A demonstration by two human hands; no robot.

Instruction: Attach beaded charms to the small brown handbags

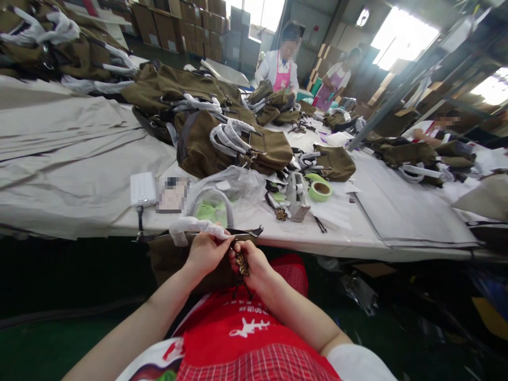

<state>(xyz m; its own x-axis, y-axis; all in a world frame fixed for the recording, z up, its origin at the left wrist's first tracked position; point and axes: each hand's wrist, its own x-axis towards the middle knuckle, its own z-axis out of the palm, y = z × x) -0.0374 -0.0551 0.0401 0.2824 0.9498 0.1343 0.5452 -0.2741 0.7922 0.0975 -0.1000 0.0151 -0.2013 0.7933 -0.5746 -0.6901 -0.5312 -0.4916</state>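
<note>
An olive-brown handbag [169, 262] hangs at the table's front edge, against my lap, with one handle wrapped in white padding [194, 225]. My left hand [208, 248] pinches at the bag's top edge, beside the zipper; its fingertips partly hide what they grip. Close by on the right, my right hand [252, 264] is closed around a dark cord charm with a leopard-patterned ornament [241, 263]. Its cord ends dangle below the hand. The fingertips of both hands nearly meet at the bag's opening.
Several olive bags [234, 143] with wrapped handles lie on the white table [357, 233]. Nearer are a tape dispenser [297, 198], a green tape roll [319, 190], another leopard charm [281, 213], a white power bank [143, 189] and clear plastic. Co-workers [281, 69] stand beyond.
</note>
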